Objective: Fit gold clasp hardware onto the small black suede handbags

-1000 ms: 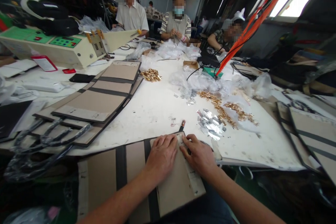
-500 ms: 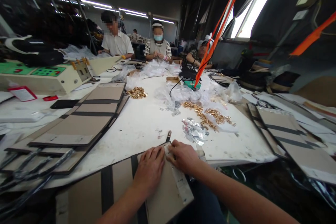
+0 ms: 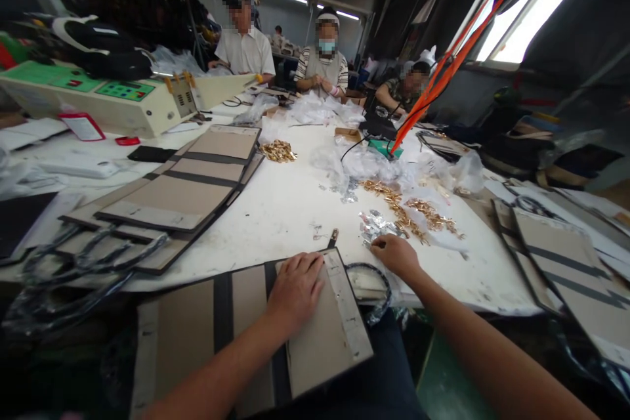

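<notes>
A brown folded panel with black bands [image 3: 315, 341] lies across my lap and the near edge of the white table [image 3: 285, 203]. My left hand [image 3: 295, 289] rests flat on it, fingers spread, near its pale right strip. My right hand [image 3: 396, 254] is out on the table to the right, fingers curled down at the edge of a small pile of silvery plastic packets [image 3: 377, 224]; what they pinch is too small to name. A black looped handle in clear wrap [image 3: 369, 282] lies between the two hands. Gold metal fittings [image 3: 413, 210] are scattered just beyond.
A stack of similar brown panels [image 3: 197, 184] lies at the left, with black wrapped handles [image 3: 73, 262] in front. A cream machine with green control panels [image 3: 108, 95] stands at the back left. Three people sit at the far end. More panels [image 3: 566, 262] lie at the right. Orange straps [image 3: 443, 72] hang down.
My right hand has left the panel's top corner and moved right and forward to the silvery packets. My left hand stays flat on the panel. The camera view tilted.
</notes>
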A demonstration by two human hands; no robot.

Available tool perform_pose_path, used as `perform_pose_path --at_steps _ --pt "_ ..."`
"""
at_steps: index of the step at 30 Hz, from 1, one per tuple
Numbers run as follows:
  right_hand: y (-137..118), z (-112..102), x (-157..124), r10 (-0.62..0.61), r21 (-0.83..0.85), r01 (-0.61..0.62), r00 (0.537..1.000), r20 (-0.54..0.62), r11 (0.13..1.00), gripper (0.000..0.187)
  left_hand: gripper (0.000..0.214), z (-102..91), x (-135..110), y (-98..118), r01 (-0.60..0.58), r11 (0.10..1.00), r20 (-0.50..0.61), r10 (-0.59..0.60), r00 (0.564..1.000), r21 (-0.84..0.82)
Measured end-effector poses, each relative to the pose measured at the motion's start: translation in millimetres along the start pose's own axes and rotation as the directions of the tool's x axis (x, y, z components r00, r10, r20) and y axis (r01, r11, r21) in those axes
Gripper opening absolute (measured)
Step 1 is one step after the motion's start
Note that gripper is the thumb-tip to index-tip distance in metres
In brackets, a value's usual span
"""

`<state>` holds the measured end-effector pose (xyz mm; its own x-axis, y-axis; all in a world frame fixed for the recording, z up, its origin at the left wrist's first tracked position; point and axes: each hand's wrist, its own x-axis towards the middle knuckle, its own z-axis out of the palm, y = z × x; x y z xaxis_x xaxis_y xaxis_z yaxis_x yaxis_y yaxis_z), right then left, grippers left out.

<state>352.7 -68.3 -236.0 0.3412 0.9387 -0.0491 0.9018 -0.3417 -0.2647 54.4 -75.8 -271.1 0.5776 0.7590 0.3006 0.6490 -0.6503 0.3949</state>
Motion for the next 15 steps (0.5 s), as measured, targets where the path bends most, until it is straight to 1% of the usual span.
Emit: perform_pose_path --at_steps 3,5,7,9,11,12,14,15 --pt "0.8 -2.7 5.8 -0.016 0.028 0.016 1.000 0.009 0.999 0.017 0.045 0.2 -0.8 1.3 0.015 1.000 -0.005 -0.015 1.000 -0.022" --pt "-0.3 -8.1 6.7 -0.038 0.056 0.038 0.999 0.006 0.998 0.017 0.044 0.2 -1.0 1.9 0.029 0.999 -0.006 -0.029 1.000 -0.043" --pt "-6.7 -15.9 2.8 -0.074 0.091 0.074 0.997 0.002 0.993 0.017 0.043 -0.5 -0.8 2.6 0.040 0.997 -0.001 -0.040 0.999 -0.062" --pt "-20.6 -24.1 -5.6 -0.134 0.138 0.130 0.991 0.019 0.982 0.017 0.043 -2.0 -0.5 3.2 0.043 0.996 0.003 -0.043 0.999 -0.078" --pt "-41.1 -29.7 -16.4 -0.223 0.231 0.199 0.971 0.083 0.952 0.017 0.044 -4.0 -0.5 3.8 0.041 0.995 0.003 -0.041 0.999 -0.089" --pt "-52.6 -30.6 -21.5 -0.269 0.290 0.223 0.955 0.128 0.931 0.017 0.044 -5.0 -0.6 4.0 0.041 0.995 0.002 -0.041 0.999 -0.093" --pt "-74.3 -28.2 -28.9 -0.329 0.391 0.225 0.917 0.224 0.893 0.017 0.044 -6.6 -1.1 4.3 0.046 0.994 -0.002 -0.046 0.999 -0.099" --pt "-83.2 -25.1 -30.8 -0.334 0.413 0.208 0.905 0.262 0.887 0.019 0.045 -7.0 -1.5 4.3 0.049 0.994 -0.002 -0.049 0.999 -0.101"
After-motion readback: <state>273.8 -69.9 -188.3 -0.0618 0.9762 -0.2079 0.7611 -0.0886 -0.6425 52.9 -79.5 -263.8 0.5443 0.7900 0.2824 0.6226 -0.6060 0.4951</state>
